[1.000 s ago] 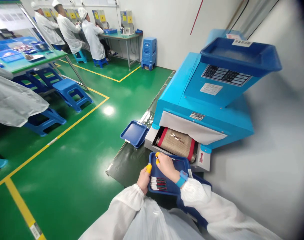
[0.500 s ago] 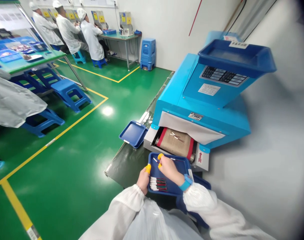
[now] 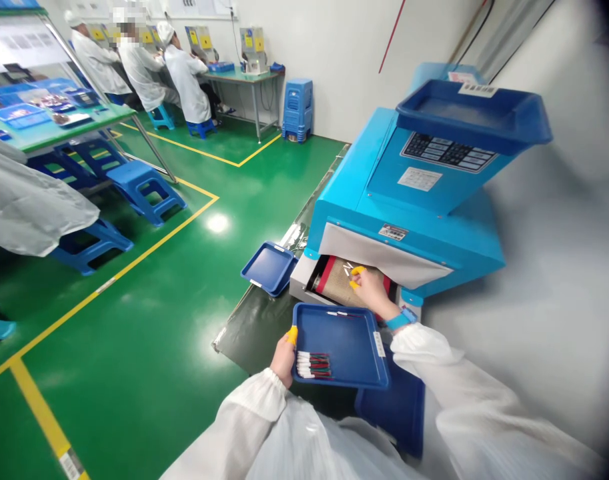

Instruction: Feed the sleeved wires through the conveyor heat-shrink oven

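Observation:
My left hand (image 3: 283, 357), with a yellow finger cot, grips the left edge of a blue tray (image 3: 349, 363). In the tray's near left corner lies a bundle of dark and red wires (image 3: 314, 365) with white ends. A pair of similar wires (image 3: 337, 313) rests near its far rim. My right hand (image 3: 371, 290), with yellow cots on thumb and finger, is over the brown conveyor belt (image 3: 329, 285). Its fingertips close around thin white-ended wires (image 3: 347, 270) on the belt, partly hiding them.
A blue machine (image 3: 354, 180) rises behind the belt, its white flap (image 3: 379, 257) hanging over the opening. Stacked blue trays (image 3: 267, 267) lie left of it; another tray (image 3: 397, 407) is below my right forearm. People in white (image 3: 187, 80) sit at benches far left.
My right hand has moved from above the tray up and right to the belt. The wire it held now lies near the tray's far rim. My left hand keeps hold of the tray.

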### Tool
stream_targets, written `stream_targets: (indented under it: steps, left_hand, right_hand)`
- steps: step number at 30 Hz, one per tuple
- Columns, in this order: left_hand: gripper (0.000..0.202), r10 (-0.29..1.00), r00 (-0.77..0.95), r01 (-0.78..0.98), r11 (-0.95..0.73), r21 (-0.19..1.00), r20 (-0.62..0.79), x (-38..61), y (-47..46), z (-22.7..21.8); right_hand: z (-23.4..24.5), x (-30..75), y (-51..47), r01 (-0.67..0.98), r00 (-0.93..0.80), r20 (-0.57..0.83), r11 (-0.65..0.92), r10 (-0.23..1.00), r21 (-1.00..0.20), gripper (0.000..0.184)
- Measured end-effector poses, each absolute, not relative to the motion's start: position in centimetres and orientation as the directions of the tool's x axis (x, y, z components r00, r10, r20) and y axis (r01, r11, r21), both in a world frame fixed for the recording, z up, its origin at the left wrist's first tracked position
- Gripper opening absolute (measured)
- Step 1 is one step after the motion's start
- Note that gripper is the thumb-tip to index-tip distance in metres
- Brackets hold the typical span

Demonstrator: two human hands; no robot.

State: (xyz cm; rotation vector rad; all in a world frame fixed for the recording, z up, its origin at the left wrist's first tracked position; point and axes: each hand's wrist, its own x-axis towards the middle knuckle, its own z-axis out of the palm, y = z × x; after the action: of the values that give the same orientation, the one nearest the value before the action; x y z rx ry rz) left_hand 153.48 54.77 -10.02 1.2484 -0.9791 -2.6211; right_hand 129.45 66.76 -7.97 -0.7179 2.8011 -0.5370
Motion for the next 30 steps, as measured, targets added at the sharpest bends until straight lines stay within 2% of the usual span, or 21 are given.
stream_targets:
  steps: [3, 8, 13, 17, 21, 26, 30]
  left_hand:
    - [0.031, -0.342, -0.646, -0.175, -0.804, 0.568, -0.683, 153.5, 54.6, -10.3]
    - [0.028, -0.329, -0.641, -0.177, -0.816, 0.55, -0.693, 153.3, 54.6, -9.7]
    - [0.028, -0.315, -0.651, -0.181, -0.819, 0.545, -0.69, 153.1, 54.9, -9.4]
    - [0.03, -0.334, -0.649, -0.163, -0.816, 0.554, -0.683, 153.1, 54.9, -9.8]
    - [0.031, -0.321, -0.658, -0.151, -0.83, 0.537, -0.681, 153.0, 54.9, -9.7]
    - [0.027, -0.3, -0.685, -0.179, -0.814, 0.552, -0.664, 152.8, 54.5, -9.1]
    - [0.028, -0.328, -0.675, -0.187, -0.791, 0.583, -0.661, 152.6, 54.0, -9.2]
  right_hand:
    - [-8.0, 132.0, 67.1, -0.453, -0.807, -0.16, 0.77, -0.568, -0.45, 0.018]
    - [-7.7, 136.1, 67.9, -0.557, -0.767, -0.21, 0.792, -0.606, -0.25, 0.015]
    - [-7.4, 137.9, 68.4, -0.588, -0.767, -0.186, 0.789, -0.613, -0.177, 0.018]
    - [-7.4, 138.1, 68.5, -0.567, -0.78, -0.194, 0.803, -0.596, -0.185, 0.019]
    - [-7.4, 137.4, 68.4, -0.619, -0.728, -0.222, 0.761, -0.649, -0.192, 0.02]
    - [-7.4, 136.8, 68.4, -0.665, -0.65, -0.228, 0.687, -0.725, -0.293, 0.018]
    - [-7.3, 135.7, 68.6, -0.601, -0.686, -0.224, 0.713, -0.692, -0.36, 0.016]
